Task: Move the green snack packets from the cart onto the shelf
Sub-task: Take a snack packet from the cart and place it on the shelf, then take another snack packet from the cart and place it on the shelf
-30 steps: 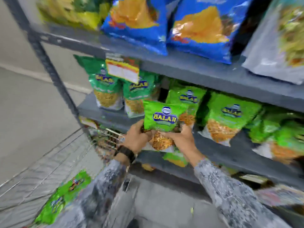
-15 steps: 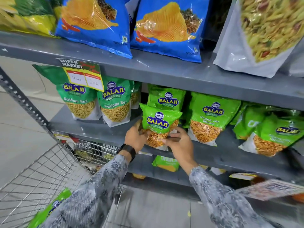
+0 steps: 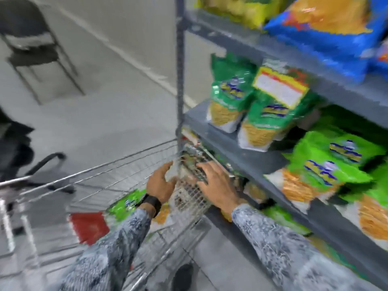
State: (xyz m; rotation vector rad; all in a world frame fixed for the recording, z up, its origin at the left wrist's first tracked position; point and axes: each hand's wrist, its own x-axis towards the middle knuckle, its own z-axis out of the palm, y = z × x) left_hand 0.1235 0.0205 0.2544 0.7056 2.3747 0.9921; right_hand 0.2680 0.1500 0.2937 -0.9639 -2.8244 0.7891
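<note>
The view is blurred by motion. My left hand (image 3: 160,182) and my right hand (image 3: 218,183) are both empty with fingers apart, over the front end of the wire cart (image 3: 117,164). A green snack packet (image 3: 126,203) lies in the cart just below my left wrist. On the grey shelf (image 3: 228,141) to the right stand several green snack packets: two tall ones (image 3: 231,95) at the left end and lighter green ones (image 3: 331,162) further right. My hands are below and left of that shelf, apart from it.
Blue chip bags (image 3: 327,32) and yellow bags lie on the shelf above. A yellow price tag (image 3: 280,88) hangs from that shelf's edge. The rack's upright post (image 3: 180,70) stands by the cart. A black chair (image 3: 31,45) is at far left, a red patch (image 3: 88,226) under the cart.
The packet I held has been left on the shelf. Both hands have let go and dropped left toward the cart. My view has swung left and down.
</note>
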